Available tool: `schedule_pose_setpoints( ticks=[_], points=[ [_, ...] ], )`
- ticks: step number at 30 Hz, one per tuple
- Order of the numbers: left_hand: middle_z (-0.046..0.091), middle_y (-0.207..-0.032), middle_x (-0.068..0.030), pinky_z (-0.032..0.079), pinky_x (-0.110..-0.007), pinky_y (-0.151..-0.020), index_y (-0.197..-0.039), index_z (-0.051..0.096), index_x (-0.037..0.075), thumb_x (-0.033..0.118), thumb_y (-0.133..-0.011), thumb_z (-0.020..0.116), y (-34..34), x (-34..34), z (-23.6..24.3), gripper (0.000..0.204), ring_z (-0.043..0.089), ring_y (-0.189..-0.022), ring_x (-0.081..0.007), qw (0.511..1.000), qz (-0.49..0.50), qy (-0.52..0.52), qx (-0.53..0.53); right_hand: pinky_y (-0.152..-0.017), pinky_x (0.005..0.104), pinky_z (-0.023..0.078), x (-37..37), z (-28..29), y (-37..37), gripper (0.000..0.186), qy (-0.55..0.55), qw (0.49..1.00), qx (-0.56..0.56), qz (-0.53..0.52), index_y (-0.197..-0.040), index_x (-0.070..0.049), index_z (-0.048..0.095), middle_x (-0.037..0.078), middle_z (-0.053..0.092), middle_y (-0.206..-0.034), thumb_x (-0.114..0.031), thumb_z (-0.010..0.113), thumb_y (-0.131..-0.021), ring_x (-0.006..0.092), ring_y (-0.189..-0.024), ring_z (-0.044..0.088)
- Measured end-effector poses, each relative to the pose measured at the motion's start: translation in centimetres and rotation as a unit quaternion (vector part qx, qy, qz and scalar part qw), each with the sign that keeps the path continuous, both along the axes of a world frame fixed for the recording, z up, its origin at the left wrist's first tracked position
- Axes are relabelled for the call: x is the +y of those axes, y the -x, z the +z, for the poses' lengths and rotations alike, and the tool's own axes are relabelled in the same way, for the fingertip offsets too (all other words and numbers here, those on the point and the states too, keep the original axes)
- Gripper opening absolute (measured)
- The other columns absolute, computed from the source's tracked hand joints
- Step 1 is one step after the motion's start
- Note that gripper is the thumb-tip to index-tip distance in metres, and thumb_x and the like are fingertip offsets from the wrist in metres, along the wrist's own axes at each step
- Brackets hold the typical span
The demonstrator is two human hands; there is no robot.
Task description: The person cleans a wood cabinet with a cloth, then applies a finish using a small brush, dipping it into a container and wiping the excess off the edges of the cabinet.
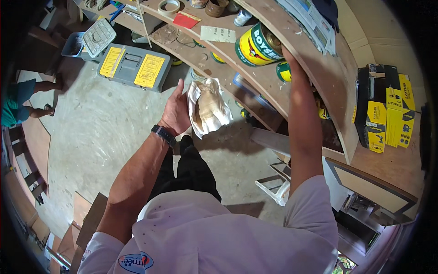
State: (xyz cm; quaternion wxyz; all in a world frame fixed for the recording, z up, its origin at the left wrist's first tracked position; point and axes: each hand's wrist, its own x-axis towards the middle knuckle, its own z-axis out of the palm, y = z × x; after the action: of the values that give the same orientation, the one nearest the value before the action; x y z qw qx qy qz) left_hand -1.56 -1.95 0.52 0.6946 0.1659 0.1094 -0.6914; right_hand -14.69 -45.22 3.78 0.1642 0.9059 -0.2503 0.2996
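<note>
White shirt (228, 237) cloth fills the bottom of the head view, dotted with small dark specks across the chest, and black trousers (187, 176) show beyond it. Up from the lower left comes the left forearm, with a dark wristwatch (163, 134) at its end. The left hand (175, 112) is clamped on a crumpled white cloth (211, 109), stained tan in the middle; the thumb stands apart at its near side, while the fingers are hidden beneath. This cloth hangs in front of the person, over the concrete floor (100, 137) and just beside the wooden shelves (258, 89).

The right arm reaches up to the shelves, where the right hand (287, 54) is mostly hidden behind a board's edge, next to a big yellow-and-green can (259, 45). Whether its fingers are apart or gripping the can, I cannot tell. A smaller can (284, 71) sits on the level below.

Near the big can lie a pale sheet (218, 34), a red sheet (186, 20) and a tape roll (169, 7). Newspapers (315, 27) rest on the top board. On the floor stands a grey toolbox (132, 68) with yellow lid panels; far left, another person's legs (39, 98) show.
</note>
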Motion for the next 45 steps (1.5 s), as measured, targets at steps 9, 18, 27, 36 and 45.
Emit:
schedule_pose_setpoints(
  ticks=[9, 18, 27, 36, 45],
  points=[
    [0.061, -0.137, -0.0133, 0.036, -0.045, -0.114, -0.138, 0.054, 0.004, 0.048, -0.101, 0.045, 0.5, 1.3, -1.7, 0.058, 0.057, -0.126, -0.0296, 0.999, -0.025, 0.024, 0.026, -0.104, 0.0427, 0.043, -1.4, 0.4, -0.7, 0.046, 0.036, 0.999, 0.005, 0.018, -0.129, -0.013, 0.063, 0.011, 0.063, -0.131, -0.043, 0.055, -0.095, 0.0308, -0.12, 0.058],
    [0.062, -0.133, -0.0131, 0.04, -0.044, -0.112, -0.134, 0.056, 0.001, 0.024, -0.099, 0.056, 2.1, 3.5, -0.8, 0.041, 0.059, -0.123, -0.0278, 0.994, -0.04, -0.079, -0.057, -0.099, 0.04, 0.045, 0.0, 1.2, -0.2, 0.04, 0.015, 0.999, -0.007, 0.043, -0.122, -0.01, 0.065, 0.01, 0.066, -0.122, -0.036, 0.063, -0.091, 0.0292, -0.112, 0.061],
    [0.062, -0.133, -0.0123, 0.039, -0.044, -0.113, -0.134, 0.055, 0.003, 0.029, -0.103, 0.05, 3.3, 4.1, -2.7, 0.041, 0.058, -0.124, -0.0279, 0.997, 0.024, -0.073, -0.024, -0.095, 0.0373, 0.048, 1.7, 3.1, -0.7, 0.036, -0.015, 0.995, -0.013, 0.095, -0.115, -0.007, 0.067, 0.01, 0.069, -0.113, -0.029, 0.072, -0.087, 0.0275, -0.105, 0.064],
    [0.062, -0.134, -0.0111, 0.04, -0.043, -0.112, -0.137, 0.053, 0.005, 0.034, -0.104, 0.049, 1.8, -0.6, -1.4, 0.044, 0.058, -0.124, -0.0274, 0.998, 0.021, -0.036, -0.038, -0.086, 0.0338, 0.051, 7.9, 6.6, 0.7, 0.031, -0.261, 0.956, 0.021, 0.131, -0.104, -0.003, 0.07, 0.009, 0.073, -0.097, -0.021, 0.081, -0.082, 0.0249, -0.091, 0.067],
    [0.066, -0.126, -0.0111, 0.052, -0.043, -0.102, -0.134, 0.055, 0.005, 0.036, -0.103, 0.055, 0.8, -7.7, -2.7, 0.044, 0.066, -0.113, -0.0251, 0.995, -0.006, 0.002, -0.098, -0.079, 0.0342, 0.049, 12.3, 5.2, -0.2, 0.032, -0.475, 0.879, 0.022, 0.023, -0.091, -0.001, 0.065, 0.013, 0.069, -0.088, -0.026, 0.083, -0.081, 0.0207, -0.085, 0.064]
  ],
)
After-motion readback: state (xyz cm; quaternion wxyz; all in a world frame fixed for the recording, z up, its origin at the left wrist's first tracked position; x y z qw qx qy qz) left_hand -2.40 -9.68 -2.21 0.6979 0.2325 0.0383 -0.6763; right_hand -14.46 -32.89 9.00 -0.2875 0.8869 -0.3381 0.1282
